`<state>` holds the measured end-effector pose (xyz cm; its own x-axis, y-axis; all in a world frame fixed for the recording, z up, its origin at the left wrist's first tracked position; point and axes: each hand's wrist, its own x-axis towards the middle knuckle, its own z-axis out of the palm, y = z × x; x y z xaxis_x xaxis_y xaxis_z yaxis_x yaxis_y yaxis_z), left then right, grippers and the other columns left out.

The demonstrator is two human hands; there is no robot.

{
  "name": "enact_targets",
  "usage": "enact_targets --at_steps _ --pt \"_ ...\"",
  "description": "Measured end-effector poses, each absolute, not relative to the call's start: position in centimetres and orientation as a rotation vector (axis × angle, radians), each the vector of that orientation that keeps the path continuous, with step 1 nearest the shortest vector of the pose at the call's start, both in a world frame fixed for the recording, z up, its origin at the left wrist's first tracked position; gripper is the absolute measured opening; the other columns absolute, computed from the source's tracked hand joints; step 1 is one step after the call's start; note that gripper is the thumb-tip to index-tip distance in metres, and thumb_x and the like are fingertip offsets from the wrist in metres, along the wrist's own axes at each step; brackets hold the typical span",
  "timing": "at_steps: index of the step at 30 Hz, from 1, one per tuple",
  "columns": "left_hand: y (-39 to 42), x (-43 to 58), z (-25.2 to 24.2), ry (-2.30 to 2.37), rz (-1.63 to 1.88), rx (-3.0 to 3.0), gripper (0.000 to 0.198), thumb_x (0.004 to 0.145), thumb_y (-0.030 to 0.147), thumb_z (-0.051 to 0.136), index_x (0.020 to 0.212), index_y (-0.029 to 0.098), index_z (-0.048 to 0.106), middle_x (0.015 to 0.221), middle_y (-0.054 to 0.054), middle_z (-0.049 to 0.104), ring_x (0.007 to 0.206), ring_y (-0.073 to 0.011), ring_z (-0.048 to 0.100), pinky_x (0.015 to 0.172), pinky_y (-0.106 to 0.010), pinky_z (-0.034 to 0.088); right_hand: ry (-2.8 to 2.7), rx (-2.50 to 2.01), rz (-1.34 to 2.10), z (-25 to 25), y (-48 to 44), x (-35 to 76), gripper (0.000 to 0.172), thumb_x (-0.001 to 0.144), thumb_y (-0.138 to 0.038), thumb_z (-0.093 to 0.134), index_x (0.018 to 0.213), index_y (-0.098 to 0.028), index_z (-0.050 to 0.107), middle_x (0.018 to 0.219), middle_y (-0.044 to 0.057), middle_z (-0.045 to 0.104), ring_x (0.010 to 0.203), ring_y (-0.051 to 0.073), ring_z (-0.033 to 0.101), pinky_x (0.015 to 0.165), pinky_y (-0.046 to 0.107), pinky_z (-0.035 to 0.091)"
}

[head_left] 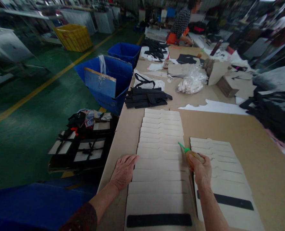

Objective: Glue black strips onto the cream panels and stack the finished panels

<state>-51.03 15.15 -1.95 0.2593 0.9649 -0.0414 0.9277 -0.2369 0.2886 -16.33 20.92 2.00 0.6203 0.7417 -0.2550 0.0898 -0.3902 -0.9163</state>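
Hands: apart. The left hand lies flat, palm down and fingers spread, on the left edge of the left row of white cards. The right hand is closed round a bottle, gripping its body from the near side.

Bottle: in the right fist, over the gap between the left row and the right row. Its long axis runs from the fist away and to the left. The green nozzle points that way, with its tip at the right edge of the left row. Cannot tell whether the tip touches a card.

Progress (judgement): both rows lie shingled on the table, and each row runs away from the hands. Nearer than the hands, 1 card per row bears a black strip: the left strip between the 2 forearms, and the right strip just right of the right forearm. Cards level with and beyond the hands show bare white, and no wet line is visible on them. So 2 cards look finished and the rest untreated, which suggests an early stage.

Well beyond both hands, past the far end of the left row, lies a pile of black straps.
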Motion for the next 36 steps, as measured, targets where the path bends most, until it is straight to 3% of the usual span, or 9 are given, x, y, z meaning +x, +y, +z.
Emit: enact_targets --at_steps 8,36 --pt "15.1 -51.0 -2.0 1.759 0.209 2.277 0.052 0.092 0.011 0.041 0.142 0.026 0.045 0.140 -0.005 0.054 0.126 -0.0245 0.042 0.100 -0.044 0.035 -0.686 -1.966 0.829 1.2 21.2 -17.4 0.065 0.057 -0.050 0.081 0.111 -0.020 0.058 0.085 0.004 0.064 0.058 0.018 0.058 0.040 0.027 0.047" --pt "15.1 -50.9 -1.9 1.753 0.212 2.280 0.053 0.092 0.011 0.046 0.142 0.028 0.043 0.141 -0.002 0.053 0.126 -0.0233 0.042 0.100 -0.043 0.034 -0.797 -1.927 1.037 2.1 23.0 -21.9 0.065 0.055 -0.048 0.081 0.108 -0.019 0.057 0.082 0.001 0.062 0.057 0.018 0.059 0.038 0.025 0.046"
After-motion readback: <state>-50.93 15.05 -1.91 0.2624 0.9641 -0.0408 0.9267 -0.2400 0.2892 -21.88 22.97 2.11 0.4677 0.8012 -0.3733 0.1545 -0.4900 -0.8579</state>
